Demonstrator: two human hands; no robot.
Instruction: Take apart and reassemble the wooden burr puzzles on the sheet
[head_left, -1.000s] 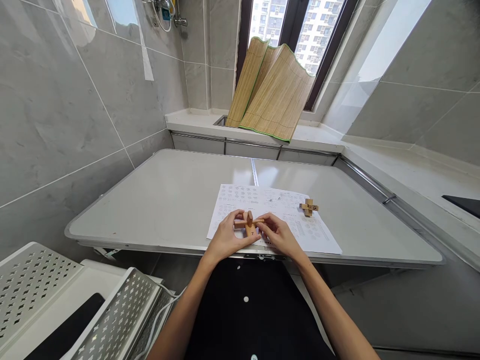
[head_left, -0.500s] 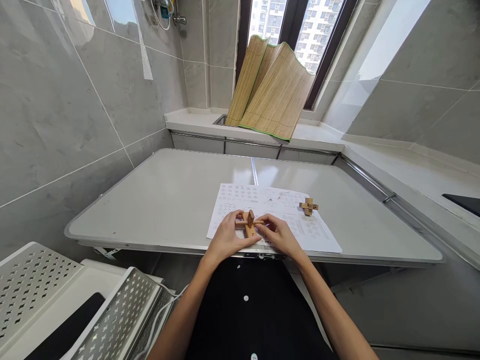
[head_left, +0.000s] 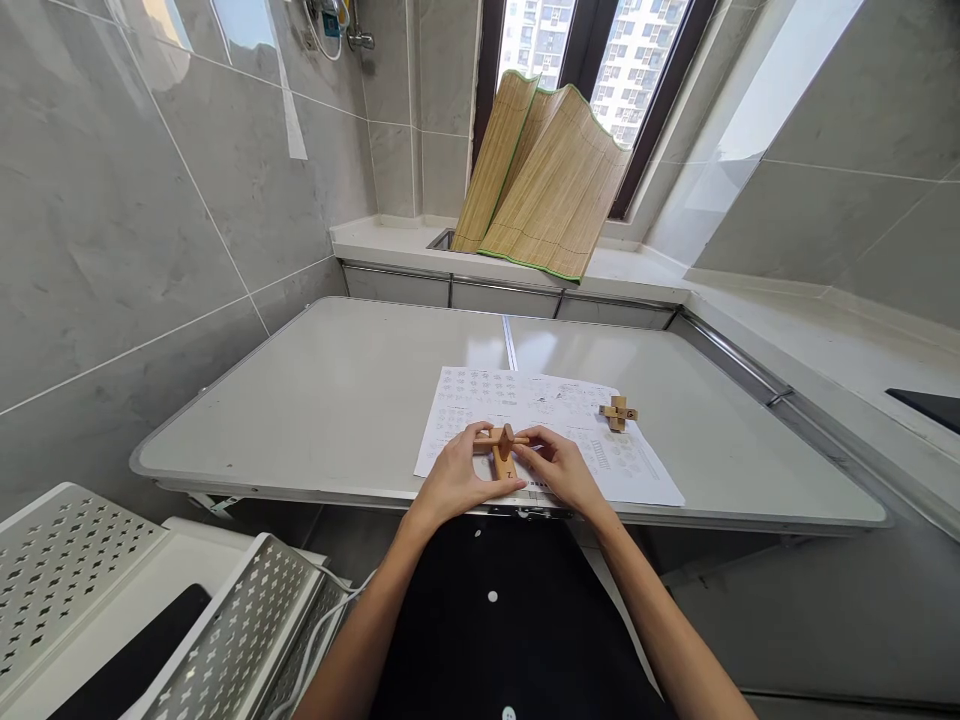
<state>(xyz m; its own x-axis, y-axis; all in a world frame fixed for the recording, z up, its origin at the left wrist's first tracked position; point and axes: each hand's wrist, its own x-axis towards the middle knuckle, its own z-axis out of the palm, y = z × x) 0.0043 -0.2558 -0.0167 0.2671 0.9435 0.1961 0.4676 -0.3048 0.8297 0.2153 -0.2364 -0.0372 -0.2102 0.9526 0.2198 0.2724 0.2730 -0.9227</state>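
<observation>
Close to the table's front edge, a wooden puzzle (head_left: 503, 466) of crossed pieces is between my hands, over a printed sheet (head_left: 480, 393). My left hand (head_left: 455, 474) is closed around its left side, with the thumb along the near end. On the right, the fingers of my right hand (head_left: 556, 466) pinch the end of a thin wooden rod that passes through the puzzle. An upright wooden piece stands at its middle. Farther right, a second wooden puzzle (head_left: 618, 413), cross-shaped, rests on the sheet's edge.
The white folding table (head_left: 360, 390) has a seam down its middle. A bamboo mat (head_left: 555, 180) leans by the window on the back ledge. White perforated baskets (head_left: 240, 625) and a cable (head_left: 319, 640) are at lower left. Tiled walls enclose the left and right sides.
The upright piece at the puzzle's middle has turned and shifted slightly to the right. Both hands keep nearly the same place.
</observation>
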